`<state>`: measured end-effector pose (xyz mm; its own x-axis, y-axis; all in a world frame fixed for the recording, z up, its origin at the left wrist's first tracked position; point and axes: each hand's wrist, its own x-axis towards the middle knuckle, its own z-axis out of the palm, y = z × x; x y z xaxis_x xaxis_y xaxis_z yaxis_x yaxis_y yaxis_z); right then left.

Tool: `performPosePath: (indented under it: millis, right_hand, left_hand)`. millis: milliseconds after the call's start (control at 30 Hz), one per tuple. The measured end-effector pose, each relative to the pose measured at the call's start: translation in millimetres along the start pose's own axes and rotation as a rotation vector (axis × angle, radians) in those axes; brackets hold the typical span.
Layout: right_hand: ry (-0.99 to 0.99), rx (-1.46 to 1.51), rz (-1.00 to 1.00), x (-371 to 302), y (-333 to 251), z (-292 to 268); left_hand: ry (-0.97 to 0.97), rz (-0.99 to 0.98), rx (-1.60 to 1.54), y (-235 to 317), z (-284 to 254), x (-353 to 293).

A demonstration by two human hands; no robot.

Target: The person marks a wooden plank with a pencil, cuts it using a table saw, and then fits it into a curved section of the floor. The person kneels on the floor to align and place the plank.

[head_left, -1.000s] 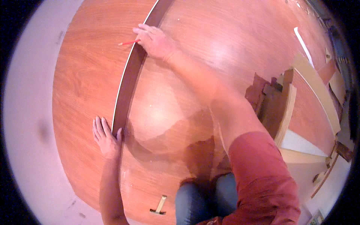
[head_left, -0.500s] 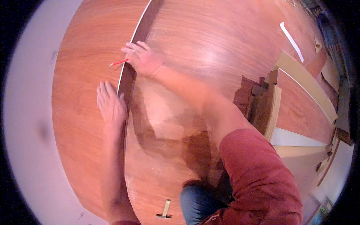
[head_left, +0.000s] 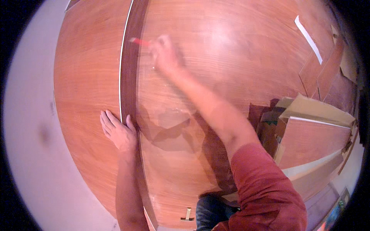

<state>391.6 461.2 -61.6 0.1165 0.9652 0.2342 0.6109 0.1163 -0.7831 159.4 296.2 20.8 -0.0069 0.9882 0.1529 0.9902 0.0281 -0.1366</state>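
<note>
A long dark wood strip (head_left: 133, 71) with a white edge runs from far to near over a broad reddish wood-grain panel (head_left: 86, 77). My left hand (head_left: 120, 133) rests across the strip's white edge, fingers stretched flat on the panel's left part and thumb apart over the strip. In my right hand (head_left: 166, 56) is a red pencil (head_left: 140, 41), gripped with the fingers curled around it. Its front end points left, over the dark strip. Motion blurs this hand and the pencil, and whether the tip touches the strip I cannot tell.
Near my knee lies a small hammer (head_left: 188, 213). On the right, cut boards and cardboard (head_left: 312, 109) are stacked; beyond them lies a white strip (head_left: 308, 38) among loose board pieces. Pale floor (head_left: 34, 115) borders the panel on the left.
My right hand has come off the strip and moved right, still with the pencil. My left hand sits nearer to me along the strip. More of the strip's dark face shows, and the view has shifted.
</note>
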Motion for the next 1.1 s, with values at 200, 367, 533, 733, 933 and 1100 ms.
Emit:
performPosePath:
  millis: [200,367,533,733,933,1100]
  right_hand:
    - [0.025,-0.42,0.015,131,84,-7]
    - [-0.018,-0.37,0.093,164,86,6]
    - [-0.028,-0.374,0.077,179,91,20]
    - [0.043,-0.409,0.051,180,97,28]
    - [0.036,-0.418,0.004,181,96,24]
    - [0.041,-0.422,-0.008,181,95,27]
  left_hand:
    - [-0.048,0.008,0.0,4,2,8]
    - [-0.083,0.007,0.012,0,2,8]
    - [-0.098,0.012,-0.009,3,1,9]
    - [-0.092,0.033,0.013,2,3,9]
    - [-0.074,0.048,0.016,3,5,10]
    - [-0.079,0.044,0.021,1,5,8]
